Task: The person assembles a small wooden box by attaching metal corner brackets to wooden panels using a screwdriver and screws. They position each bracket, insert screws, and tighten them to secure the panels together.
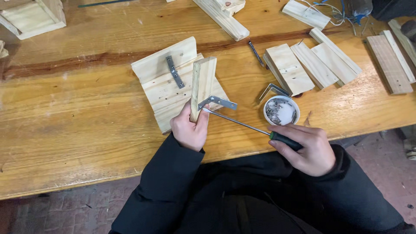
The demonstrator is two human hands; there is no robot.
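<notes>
Left hand: my left hand (189, 130) is clenched around the lower end of a narrow wood strip (203, 84), thumb pressed against its right edge, forearm rising from the near desk edge.
Wood strip: I hold it on edge over a jointed board panel (167, 93) lying flat on the desk (65, 125).
Angle bracket: a metal angle bracket (218, 102) sits against the strip's right face, just above my thumb.
Right hand: my right hand (310, 147) grasps the dark handle of a screwdriver (242, 124), fingers wrapped over it, wrist at the near desk edge.
Screwdriver: I see its shaft slanting up and left, tip meeting the bracket.
Screw cup: a white round cup of screws (281, 110) stands just beyond my right hand.
Loose bracket: a second bracket (273, 89) lies beside the cup.
Spare boards: cut boards (314, 63) lie at the far right.
</notes>
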